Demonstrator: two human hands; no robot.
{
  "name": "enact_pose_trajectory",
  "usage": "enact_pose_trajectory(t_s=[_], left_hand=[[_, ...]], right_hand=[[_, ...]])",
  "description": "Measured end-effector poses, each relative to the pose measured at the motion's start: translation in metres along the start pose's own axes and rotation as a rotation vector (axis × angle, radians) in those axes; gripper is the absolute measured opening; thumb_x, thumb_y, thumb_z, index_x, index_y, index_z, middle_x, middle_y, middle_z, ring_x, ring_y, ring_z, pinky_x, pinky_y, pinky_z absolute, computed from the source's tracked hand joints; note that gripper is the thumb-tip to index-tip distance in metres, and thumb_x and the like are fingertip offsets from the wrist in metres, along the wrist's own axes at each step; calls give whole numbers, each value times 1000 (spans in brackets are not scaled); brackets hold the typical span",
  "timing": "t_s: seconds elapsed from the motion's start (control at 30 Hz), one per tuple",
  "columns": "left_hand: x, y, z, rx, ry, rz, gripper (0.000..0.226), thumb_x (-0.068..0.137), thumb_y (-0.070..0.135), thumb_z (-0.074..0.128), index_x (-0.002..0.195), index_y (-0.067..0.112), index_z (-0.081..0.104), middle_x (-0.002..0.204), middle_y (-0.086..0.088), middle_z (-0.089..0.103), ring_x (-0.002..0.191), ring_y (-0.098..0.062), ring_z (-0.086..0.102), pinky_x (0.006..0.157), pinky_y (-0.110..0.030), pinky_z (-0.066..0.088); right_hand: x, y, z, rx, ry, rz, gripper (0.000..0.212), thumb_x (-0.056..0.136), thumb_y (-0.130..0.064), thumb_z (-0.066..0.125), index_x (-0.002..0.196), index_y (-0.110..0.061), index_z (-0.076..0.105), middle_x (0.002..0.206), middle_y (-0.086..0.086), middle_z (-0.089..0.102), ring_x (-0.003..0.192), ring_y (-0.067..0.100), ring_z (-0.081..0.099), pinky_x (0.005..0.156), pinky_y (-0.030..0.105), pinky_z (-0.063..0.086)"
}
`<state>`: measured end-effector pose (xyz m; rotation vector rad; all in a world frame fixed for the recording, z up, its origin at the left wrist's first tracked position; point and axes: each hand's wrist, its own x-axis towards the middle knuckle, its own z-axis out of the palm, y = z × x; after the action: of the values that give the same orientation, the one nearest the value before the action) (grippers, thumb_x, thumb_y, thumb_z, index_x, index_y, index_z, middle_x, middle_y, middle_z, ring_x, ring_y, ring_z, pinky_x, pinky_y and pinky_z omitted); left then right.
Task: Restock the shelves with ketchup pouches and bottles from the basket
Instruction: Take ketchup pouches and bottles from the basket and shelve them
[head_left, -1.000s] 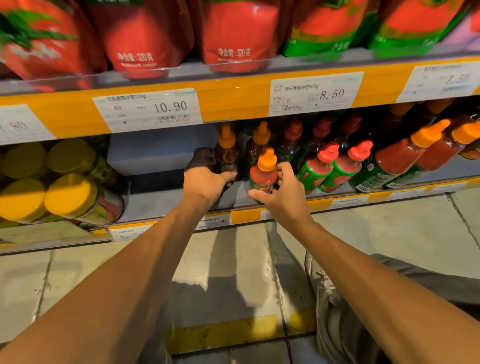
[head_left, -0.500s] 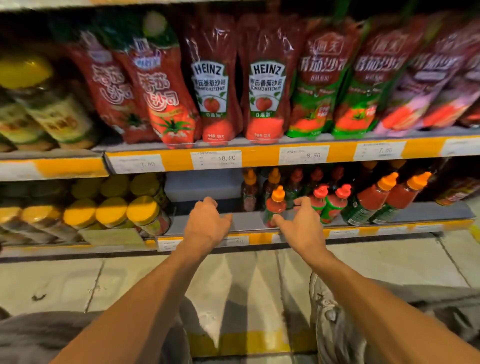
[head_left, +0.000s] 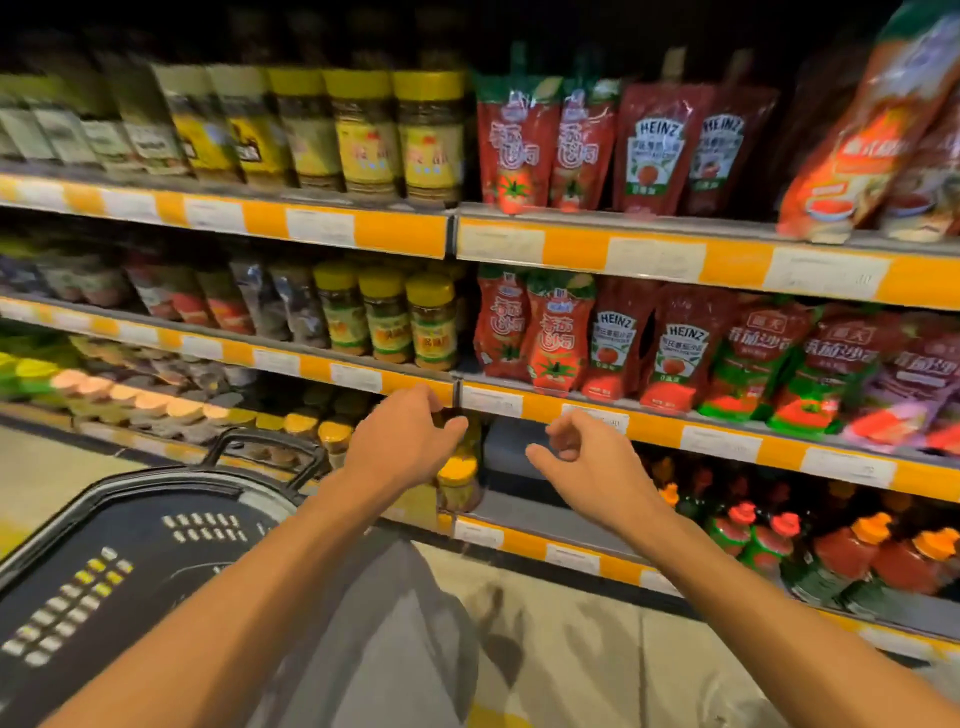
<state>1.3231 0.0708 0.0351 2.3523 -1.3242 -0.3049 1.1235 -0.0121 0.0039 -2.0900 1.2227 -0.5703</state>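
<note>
I've got both hands up in front of the shelving, and neither one is carrying anything. The left hand (head_left: 402, 441) hangs with loosely curled fingers just in front of the orange price rail (head_left: 519, 402), and the right hand (head_left: 582, 457) sits beside it, fingers half bent, thumb out, nothing in its grasp. Down and to the right of the right hand, on the bottom shelf, stand the ketchup bottles (head_left: 810, 551) with orange and red caps, well apart from my fingers. Above the hands, on the next shelf up, the Heinz pouches (head_left: 675, 358) stand upright in a row among other red pouches, also out of touch. To my lower left sits the black basket (head_left: 104, 571), its handle (head_left: 260, 441) raised; the part of its inside I can see looks bare. Yellow-lidded jars (head_left: 457, 483) lie on their sides just behind the left hand.
</note>
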Motion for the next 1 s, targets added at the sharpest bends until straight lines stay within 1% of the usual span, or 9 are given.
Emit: enact_pose_trajectory(t_s=[0.1, 0.17, 0.3, 0.43, 0.57, 0.67, 0.8, 0.93, 1.0], left_hand=[[-26, -36, -38, -83, 59, -75, 45, 92, 53, 61, 121, 19, 60, 118, -1, 63, 103, -24, 62, 86, -38, 54], [-44, -65, -57, -103, 94, -129, 42, 91, 54, 61, 118, 21, 59, 115, 0, 63, 103, -22, 61, 81, -35, 49], [-83, -136, -79, -159, 141, -290, 33, 89, 55, 62, 103, 26, 57, 101, 5, 63, 94, -18, 60, 82, -38, 53], [-125, -215, -70, -178, 154, -501, 27, 90, 55, 61, 93, 29, 55, 88, 9, 61, 81, -10, 58, 77, -36, 52], [-169, -281, -39, -267, 116, -736, 24, 90, 52, 60, 86, 31, 49, 87, 10, 60, 79, -12, 59, 72, -33, 47], [-196, -320, -8, -335, 135, -875, 25, 89, 45, 59, 94, 21, 55, 96, -4, 69, 91, -25, 63, 76, -35, 48], [-215, -355, 38, -389, 118, -1029, 35, 93, 43, 58, 113, 14, 56, 107, -8, 69, 96, -26, 64, 80, -35, 50], [-218, -380, 75, -426, 83, -1145, 51, 94, 42, 60, 133, 12, 48, 122, -10, 64, 107, -29, 63, 88, -36, 51], [-215, -386, 88, -429, 104, -1175, 58, 92, 43, 63, 137, 12, 46, 130, -11, 60, 116, -32, 60, 95, -40, 50]], right_hand=[[0, -56, 13, -5, -66, -131, 27, 90, -45, 69, 103, -23, 60, 95, -6, 64, 91, 18, 61, 81, 42, 53], [-1, -89, 30, -15, -117, -215, 27, 90, -47, 69, 102, -24, 61, 93, -7, 63, 88, 15, 60, 77, 38, 52], [-8, -143, 80, -40, -239, -325, 27, 88, -50, 70, 101, -27, 62, 92, -13, 63, 87, 11, 59, 74, 33, 49], [-21, -182, 144, -67, -435, -382, 25, 89, -47, 69, 97, -25, 62, 93, -6, 68, 85, 15, 65, 78, 39, 55], [-32, -203, 211, -151, -613, -460, 24, 90, -47, 67, 93, -25, 58, 89, -7, 65, 84, 15, 64, 75, 37, 52], [-39, -204, 259, -258, -749, -486, 27, 94, -47, 64, 97, -21, 54, 88, -4, 61, 87, 21, 62, 80, 38, 49], [-38, -191, 312, -439, -922, -505, 40, 94, -50, 62, 112, -15, 54, 104, 10, 67, 92, 28, 62, 80, 41, 50], [-23, -188, 352, -513, -1043, -491, 52, 93, -51, 64, 122, -10, 52, 112, 13, 63, 100, 30, 61, 82, 41, 50], [-16, -183, 371, -545, -1079, -482, 46, 93, -47, 65, 118, -10, 52, 103, 8, 61, 93, 27, 59, 71, 37, 45]])
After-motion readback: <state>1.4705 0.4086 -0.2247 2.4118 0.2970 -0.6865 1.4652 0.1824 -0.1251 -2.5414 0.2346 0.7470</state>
